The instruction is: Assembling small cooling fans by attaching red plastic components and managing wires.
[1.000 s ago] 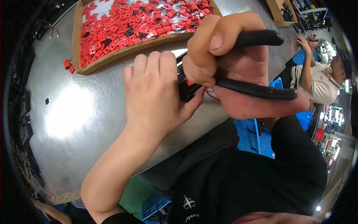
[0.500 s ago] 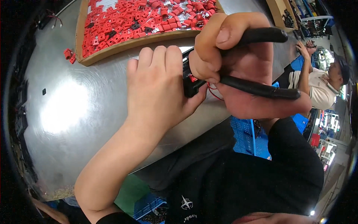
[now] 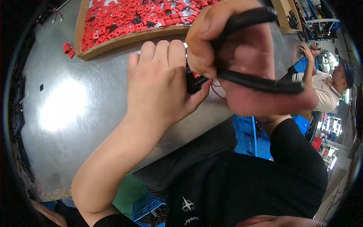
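Observation:
My right hand (image 3: 242,64) is wrapped round the black-handled pliers (image 3: 261,81), whose two grips stand apart; the jaws are hidden behind my fingers. Close beside it, my left hand (image 3: 157,81), its back toward me, is closed on a black part (image 3: 194,86) with its thumb along the near side. A small red piece (image 3: 196,75) shows at that part, right by my right fingertips. Thin red wire (image 3: 216,89) curves out below my right hand. Most of the black part is covered by my fingers.
A shallow cardboard box (image 3: 113,44) of small red parts, with a few black ones, lies at the far side of the metal table (image 3: 102,75). Loose red pieces (image 3: 68,49) and a black bit (image 3: 41,87) lie left. Blue crates (image 3: 245,136) stand below; a co-worker (image 3: 329,81) is at right.
My right hand has shifted up and slightly left, blurred, and the pliers' grips have spread a little wider. My left hand stays almost in place on the black part.

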{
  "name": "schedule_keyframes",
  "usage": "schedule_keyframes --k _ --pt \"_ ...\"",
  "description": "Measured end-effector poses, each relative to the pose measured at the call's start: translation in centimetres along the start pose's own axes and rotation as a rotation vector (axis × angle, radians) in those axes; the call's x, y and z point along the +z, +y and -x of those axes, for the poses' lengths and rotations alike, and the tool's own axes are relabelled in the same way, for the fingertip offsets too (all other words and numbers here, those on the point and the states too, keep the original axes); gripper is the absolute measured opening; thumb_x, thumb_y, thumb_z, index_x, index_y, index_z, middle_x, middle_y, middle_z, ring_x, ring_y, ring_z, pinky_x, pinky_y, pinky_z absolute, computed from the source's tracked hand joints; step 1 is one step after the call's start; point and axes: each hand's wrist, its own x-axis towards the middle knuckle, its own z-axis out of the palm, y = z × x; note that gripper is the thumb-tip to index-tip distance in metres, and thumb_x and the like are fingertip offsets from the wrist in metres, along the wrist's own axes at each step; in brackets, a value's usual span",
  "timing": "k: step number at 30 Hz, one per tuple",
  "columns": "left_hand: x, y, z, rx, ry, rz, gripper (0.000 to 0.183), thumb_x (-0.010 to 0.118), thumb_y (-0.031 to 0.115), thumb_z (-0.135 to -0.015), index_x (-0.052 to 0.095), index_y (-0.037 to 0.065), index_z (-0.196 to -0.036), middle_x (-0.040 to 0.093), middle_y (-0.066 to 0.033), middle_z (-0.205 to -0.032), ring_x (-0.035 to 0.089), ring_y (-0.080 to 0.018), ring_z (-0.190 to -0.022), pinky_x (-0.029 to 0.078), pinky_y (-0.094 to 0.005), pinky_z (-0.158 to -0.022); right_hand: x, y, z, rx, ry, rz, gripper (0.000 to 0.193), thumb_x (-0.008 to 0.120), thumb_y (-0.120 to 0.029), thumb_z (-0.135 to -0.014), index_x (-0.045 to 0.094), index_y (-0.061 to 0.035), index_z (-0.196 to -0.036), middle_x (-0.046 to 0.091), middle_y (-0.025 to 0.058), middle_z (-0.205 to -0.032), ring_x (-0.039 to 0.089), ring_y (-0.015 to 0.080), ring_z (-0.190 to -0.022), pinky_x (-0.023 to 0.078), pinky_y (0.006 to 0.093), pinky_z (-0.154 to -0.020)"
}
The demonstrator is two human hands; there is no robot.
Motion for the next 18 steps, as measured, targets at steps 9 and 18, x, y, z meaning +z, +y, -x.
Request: schedule_keyframes --k 9,18 --pt "-0.1 -0.2 0.1 -0.023 0.0 -0.061 0.054 0.086 0.049 -0.07 0.059 0.008 -0.093 0.06 -0.0079 -0.088 0.06 -0.0282 -0.087 0.043 -0.0429 -0.075 -4.5 2.6 -1.9 -0.034 -0.464 -0.201 0.109 0.032 -0.097 -0.087 0.058 0.0063 -0.109 0.062 0.0132 -0.08 0.056 0.0117 -0.064 0.04 0.0248 -0.055" --pt "-0.2 -0.5 -0.1 -0.106 -0.032 -0.04 0.059 0.088 0.053 -0.066 0.06 0.009 -0.091 0.063 -0.0079 -0.086 0.063 -0.0271 -0.086 0.045 -0.0422 -0.076 -4.3 1.4 -1.9 0.178 -0.387 -0.4 0.108 0.048 -0.111 -0.059 0.045 -0.0092 -0.097 0.038 -0.0017 -0.078 0.036 0.0086 -0.063 0.029 0.0259 -0.06"
